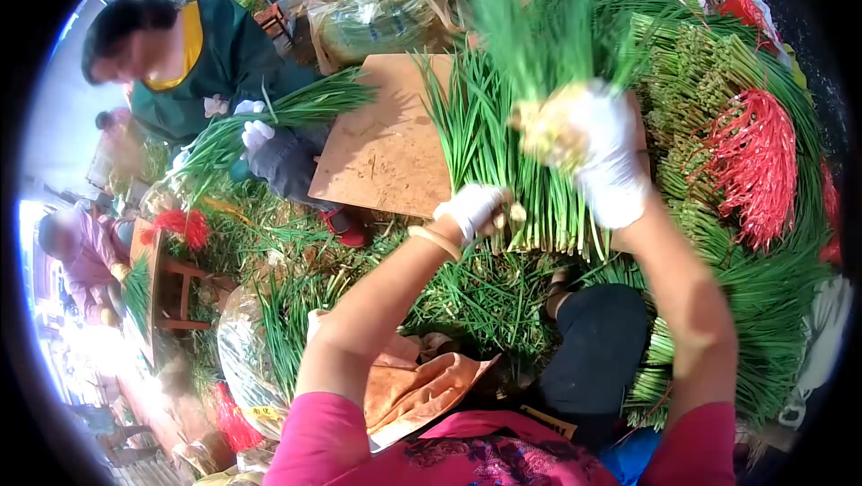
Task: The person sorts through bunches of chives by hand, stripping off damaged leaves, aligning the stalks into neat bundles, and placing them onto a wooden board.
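My right hand, in a white glove, grips a bunch of chives near its pale cut ends. The bunch is raised above the table and its leaves point away from me, smeared by motion. My left hand, also gloved, is closed at the near left edge of a row of loose chives on the wooden table. Its fingers are curled, and I cannot make out what they hold, if anything. The row lies with its stem ends toward me.
Stacked chive bundles rise at the right, with red plastic strips on them. A person in a green top sits across at the left with chives in gloved hands. Leaf scraps cover the ground. A wrapped bale stands behind.
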A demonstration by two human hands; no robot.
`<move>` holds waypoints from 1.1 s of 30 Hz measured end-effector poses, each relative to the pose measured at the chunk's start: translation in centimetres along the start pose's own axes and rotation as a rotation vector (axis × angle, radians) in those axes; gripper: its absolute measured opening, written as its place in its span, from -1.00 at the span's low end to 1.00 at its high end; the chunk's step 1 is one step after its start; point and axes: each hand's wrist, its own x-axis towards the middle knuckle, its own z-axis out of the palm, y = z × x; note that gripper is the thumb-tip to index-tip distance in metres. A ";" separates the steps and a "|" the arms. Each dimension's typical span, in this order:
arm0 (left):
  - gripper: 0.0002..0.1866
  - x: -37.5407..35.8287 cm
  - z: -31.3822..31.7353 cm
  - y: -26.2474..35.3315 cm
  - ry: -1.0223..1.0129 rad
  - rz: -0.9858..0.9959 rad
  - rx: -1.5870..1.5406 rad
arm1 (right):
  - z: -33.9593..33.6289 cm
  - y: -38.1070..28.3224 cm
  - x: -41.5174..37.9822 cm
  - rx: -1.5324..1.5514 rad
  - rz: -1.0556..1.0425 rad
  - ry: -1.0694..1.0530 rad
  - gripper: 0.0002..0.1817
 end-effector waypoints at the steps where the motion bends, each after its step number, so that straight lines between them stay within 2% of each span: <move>1: -0.61 0.2 0.5 -1.5 -0.058 -0.036 -0.108 | 1.2 5.3 -3.1 -0.446 -0.169 -0.235 -0.85; 2: -0.59 0.2 1.0 -2.8 -0.030 -0.003 -0.041 | 2.1 8.3 -5.7 -0.892 -0.335 -0.468 -0.83; 3: -0.57 0.3 1.2 -3.6 -0.002 0.028 0.029 | 3.1 7.8 -8.0 -0.736 -0.379 -0.360 -0.81; 4: -0.60 1.0 0.4 -3.7 -0.095 0.008 0.279 | 3.1 8.4 -8.3 -0.720 -0.355 -0.396 -0.81; 7: -0.60 -0.9 -0.8 -4.3 -0.138 -0.001 0.076 | 3.0 8.5 -7.8 -0.730 -0.315 -0.415 -0.84; 8: -0.57 -1.6 -1.1 -3.6 -0.187 -0.024 0.101 | 2.9 8.8 -7.8 -0.713 -0.292 -0.454 -0.82; 11: -0.58 -4.9 -2.4 -2.7 -0.144 0.064 0.228 | 2.7 9.1 -7.7 -0.731 -0.206 -0.466 -0.80; 12: -0.61 -5.9 -2.9 -2.7 -0.085 0.108 0.207 | 2.9 8.8 -7.7 -0.685 -0.188 -0.404 -0.79; 13: -0.60 -5.9 -4.1 -3.1 -0.059 0.033 0.248 | 2.8 8.0 -7.5 -0.684 -0.063 -0.494 -0.78; 15: -0.58 -6.3 -5.9 -2.8 0.046 -0.068 0.327 | 3.1 8.8 -8.7 -0.755 -0.192 -0.478 -0.79; 16: -0.57 -5.6 -6.9 -3.7 0.097 -0.017 0.270 | 3.5 7.9 -9.0 -0.891 -0.225 -0.494 -0.77; 17: -0.55 -4.3 -8.1 -5.2 0.144 0.036 0.212 | 3.7 6.9 -9.4 -0.990 -0.164 -0.520 -0.61; 18: -0.53 -3.4 -9.4 -5.8 0.173 0.044 0.249 | 3.5 5.6 -9.3 -1.081 -0.214 -0.472 -0.51; 19: -0.46 -2.9 -10.3 -4.9 0.183 -0.057 0.398 | 3.1 3.9 -8.9 -1.173 -0.261 -0.426 -0.40; 20: -0.45 -2.2 -10.7 -4.3 0.226 -0.054 0.416 | 2.2 1.8 -8.6 -1.255 -0.197 -0.546 -0.27; 21: -0.44 -1.6 -11.0 -3.9 0.271 -0.050 0.431 | 1.0 -1.0 -7.8 -1.209 -0.105 -0.627 -0.21; 23: -0.41 0.7 -11.7 -4.8 0.366 0.183 0.363 | -2.1 -2.0 -8.0 -1.008 -0.029 -0.548 -0.24; 24: -0.32 0.0 -10.9 -2.8 0.307 0.111 0.237 | -3.9 -1.7 -8.4 -0.913 0.104 -0.485 -0.34; 27: -0.19 4.1 -10.4 -2.9 0.328 0.261 0.170 | -9.7 3.7 -11.3 -0.588 0.576 -0.224 -0.58; 28: -0.12 8.5 -10.9 -5.1 0.223 0.455 -0.083 | -11.0 6.6 -12.4 -0.317 0.863 -0.133 -0.56; 29: -0.05 7.4 -9.1 -2.8 0.241 0.392 0.028 | -11.7 8.7 -12.8 -0.029 1.129 -0.038 -0.51; 30: 0.00 7.9 -7.4 -1.6 0.310 0.371 0.069 | -11.6 9.1 -12.4 0.133 1.209 0.016 -0.45; 31: 0.05 8.4 -5.4 -0.7 0.380 0.346 0.110 | -10.6 10.3 -11.9 0.185 1.305 0.171 -0.44; 33: 0.13 7.3 -0.4 1.9 0.425 0.274 0.371 | -7.0 11.9 -10.2 0.151 1.330 0.299 -0.37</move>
